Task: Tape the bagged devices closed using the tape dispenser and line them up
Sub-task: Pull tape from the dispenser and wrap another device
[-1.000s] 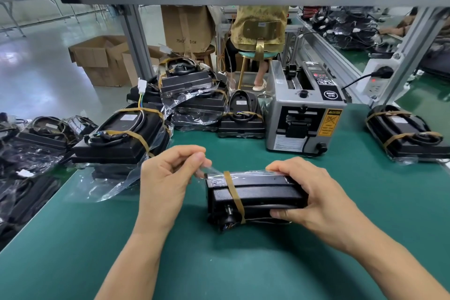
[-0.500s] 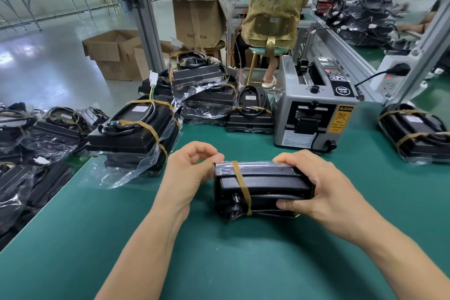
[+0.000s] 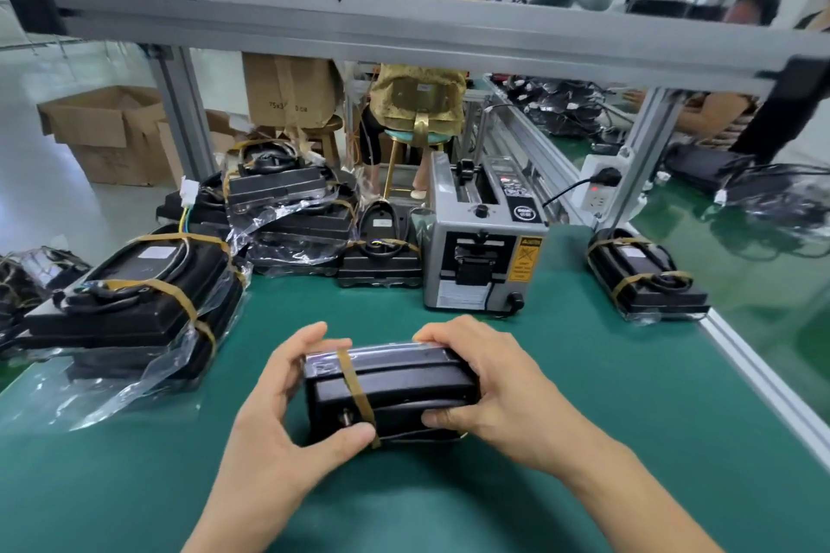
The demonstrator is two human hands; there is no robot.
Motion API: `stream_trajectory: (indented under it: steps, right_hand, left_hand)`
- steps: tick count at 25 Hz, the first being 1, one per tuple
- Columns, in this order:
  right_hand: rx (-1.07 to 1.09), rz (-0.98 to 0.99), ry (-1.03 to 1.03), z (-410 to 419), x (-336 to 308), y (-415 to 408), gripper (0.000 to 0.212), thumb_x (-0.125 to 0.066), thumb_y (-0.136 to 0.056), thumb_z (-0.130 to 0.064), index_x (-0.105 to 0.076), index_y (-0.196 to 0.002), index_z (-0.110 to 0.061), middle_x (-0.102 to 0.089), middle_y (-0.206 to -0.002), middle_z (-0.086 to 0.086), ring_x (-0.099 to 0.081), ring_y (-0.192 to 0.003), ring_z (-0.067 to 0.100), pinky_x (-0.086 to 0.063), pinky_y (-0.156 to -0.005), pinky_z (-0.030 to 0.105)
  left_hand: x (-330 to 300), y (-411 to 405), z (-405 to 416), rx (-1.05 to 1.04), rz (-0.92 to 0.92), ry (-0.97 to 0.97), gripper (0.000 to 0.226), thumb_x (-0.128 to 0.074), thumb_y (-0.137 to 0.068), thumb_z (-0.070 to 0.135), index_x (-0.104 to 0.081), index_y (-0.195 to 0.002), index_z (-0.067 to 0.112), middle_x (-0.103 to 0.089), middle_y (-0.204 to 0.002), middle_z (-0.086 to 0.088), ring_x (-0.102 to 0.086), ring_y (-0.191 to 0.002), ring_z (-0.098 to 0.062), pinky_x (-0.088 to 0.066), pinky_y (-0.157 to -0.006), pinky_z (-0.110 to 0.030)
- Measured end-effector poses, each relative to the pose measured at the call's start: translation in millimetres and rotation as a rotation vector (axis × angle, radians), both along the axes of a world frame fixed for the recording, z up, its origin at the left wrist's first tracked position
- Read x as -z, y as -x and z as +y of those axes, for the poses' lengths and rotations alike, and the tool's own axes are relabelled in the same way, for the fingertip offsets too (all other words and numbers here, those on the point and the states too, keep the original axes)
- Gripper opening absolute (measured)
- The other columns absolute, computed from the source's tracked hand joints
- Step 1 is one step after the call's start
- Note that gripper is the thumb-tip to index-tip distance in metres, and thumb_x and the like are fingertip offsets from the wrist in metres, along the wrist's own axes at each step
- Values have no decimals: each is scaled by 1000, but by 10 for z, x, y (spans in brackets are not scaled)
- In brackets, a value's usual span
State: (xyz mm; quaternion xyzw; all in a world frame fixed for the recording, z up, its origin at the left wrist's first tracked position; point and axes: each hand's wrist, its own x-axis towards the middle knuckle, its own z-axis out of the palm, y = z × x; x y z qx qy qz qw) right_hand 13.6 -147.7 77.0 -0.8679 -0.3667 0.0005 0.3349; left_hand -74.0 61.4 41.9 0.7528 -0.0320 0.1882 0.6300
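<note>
Gripping the black rectangular device in its clear plastic bag (image 3: 386, 391) at six o'clock, our left hand (image 3: 287, 409) has dropped the bag flap to clasp its end. Our right hand (image 3: 485, 386) holds the other end. With the flap folded flat, we judge it ready for the grey boxy tape dispenser (image 3: 480, 256) at twelve o'clock.

I see the bagged device (image 3: 390, 391) lying near the middle of the tabletop (image 3: 584, 373), between my hands: the left hand (image 3: 287, 409) at its left end, the right hand (image 3: 489, 391) at its right end. Beyond it, further from me and slightly right, stands the tape dispenser (image 3: 483, 256). Just left of the dispenser sits a single device (image 3: 379, 258), and left of that a pile of bagged devices (image 3: 287, 216) at the far edge. A stack of devices (image 3: 134, 301) lies at the left side, nearer to me. At the right edge, well apart from the dispenser, lies another taped device (image 3: 646, 278). A power strip (image 3: 599, 186) hangs behind the dispenser on the right frame post (image 3: 646, 148).
</note>
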Motion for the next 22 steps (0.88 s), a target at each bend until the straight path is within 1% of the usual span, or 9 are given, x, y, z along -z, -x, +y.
stream_trajectory:
  steps: [2,4,6,8,10,13,15,18,22]
  right_hand:
    - [-17,12,76,-22,-27,-19,63,-76,-68,-38,-44,-121,-48,-50,-111,-24,-42,-109,-4,-31,-103,29]
    - [-56,151,65,-88,-97,-26,73,-72,-67,-42,-37,-130,-54,-46,-121,-32,-38,-116,-9,-26,-106,20]
    - [-53,335,-197,-127,-159,-79,68,-73,-69,-36,-47,-129,-49,-53,-126,-30,-46,-121,-7,-33,-102,11]
    - [139,418,-560,-120,-118,-228,38,-75,-77,-25,-66,-112,-34,-69,-110,-18,-59,-109,2,-43,-87,8]
    - [514,490,-750,-50,-62,-436,7,-69,-87,-18,-70,-89,-24,-69,-82,-10,-61,-83,10,-47,-66,12]
    - [850,623,-830,71,-30,-730,19,-64,-90,-20,-64,-72,-16,-58,-64,-2,-49,-59,12,-40,-53,20]
    - [933,658,-850,151,-53,-867,23,-65,-89,-20,-61,-68,-13,-55,-57,-1,-45,-52,12,-39,-49,21]
    - [987,652,-880,264,-92,-962,22,-66,-89,-18,-60,-70,-9,-54,-56,1,-45,-48,13,-39,-47,24]
    - [1014,647,-865,306,-110,-965,24,-66,-89,-17,-58,-69,-9,-50,-56,2,-41,-49,15,-39,-51,26]
  left_hand:
    - [30,-16,-10,-59,-9,-5,75,-84,-38,35,-59,-108,47,-67,-114,14,-60,-109,-5,-40,-93,-8]
    - [54,-2,-40,-127,-41,-17,71,-82,-36,39,-60,-102,46,-68,-108,17,-62,-102,-1,-39,-89,-4]
    - [91,16,-71,-199,-78,-1,69,-82,-36,40,-61,-102,44,-69,-105,18,-63,-97,0,-40,-88,-3]
    - [138,23,-82,-250,-127,15,69,-82,-38,39,-61,-104,41,-69,-105,17,-63,-97,-1,-41,-90,-5]
    - [166,29,-92,-286,-154,-11,70,-82,-40,40,-60,-107,38,-69,-106,16,-64,-99,-4,-44,-94,-15]
    - [178,40,-94,-317,-168,-87,71,-81,-43,43,-59,-110,37,-69,-108,15,-65,-101,-10,-45,-95,-33]
    - [174,46,-91,-322,-174,-123,70,-81,-44,45,-59,-111,37,-69,-109,16,-65,-100,-11,-45,-94,-34]
    - [144,65,-109,-317,-191,-147,69,-79,-44,46,-60,-109,36,-69,-107,18,-65,-97,-6,-46,-93,-29]
    - [116,66,-112,-279,-196,-110,69,-78,-42,46,-60,-107,32,-69,-104,17,-66,-94,-8,-47,-91,-35]
